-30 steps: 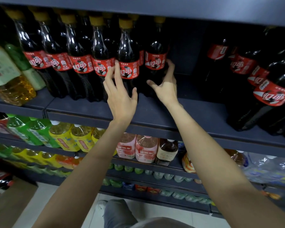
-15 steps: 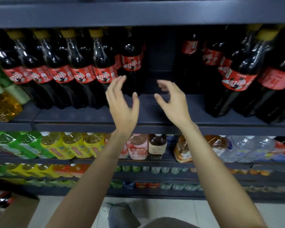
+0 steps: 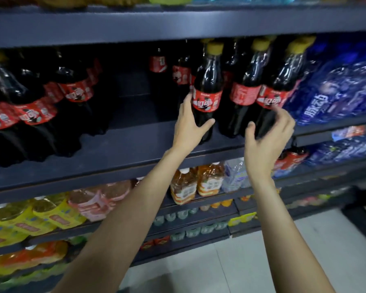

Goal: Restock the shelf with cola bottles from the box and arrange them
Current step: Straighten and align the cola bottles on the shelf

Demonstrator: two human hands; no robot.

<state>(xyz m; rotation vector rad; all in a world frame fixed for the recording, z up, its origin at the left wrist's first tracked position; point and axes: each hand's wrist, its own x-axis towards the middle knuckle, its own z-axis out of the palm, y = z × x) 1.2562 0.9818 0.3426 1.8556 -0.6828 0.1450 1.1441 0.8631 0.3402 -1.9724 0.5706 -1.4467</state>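
Observation:
Cola bottles with red labels and yellow caps stand on a dark blue shelf (image 3: 135, 149). One group (image 3: 34, 111) fills the left side, and a bare gap separates it from three front bottles on the right. My left hand (image 3: 188, 127) holds the leftmost of these three bottles (image 3: 207, 89), with my fingers up its left side and my thumb across its front. My right hand (image 3: 266, 142) curls round the lower body of the rightmost bottle (image 3: 283, 81), fingertips at its label. A third bottle (image 3: 244, 96) stands between them. The box is out of view.
Blue-wrapped bottles (image 3: 336, 92) crowd the shelf just right of the cola. The shelf above (image 3: 178, 24) hangs low over the caps. Lower shelves carry orange (image 3: 184, 187), pink (image 3: 97, 201) and yellow drinks (image 3: 40, 216). Pale floor tiles (image 3: 230, 261) show below.
My view and both hands have shifted right, from the left cola group across the bare gap to the right group. The hands were open in the air and now hold two bottles.

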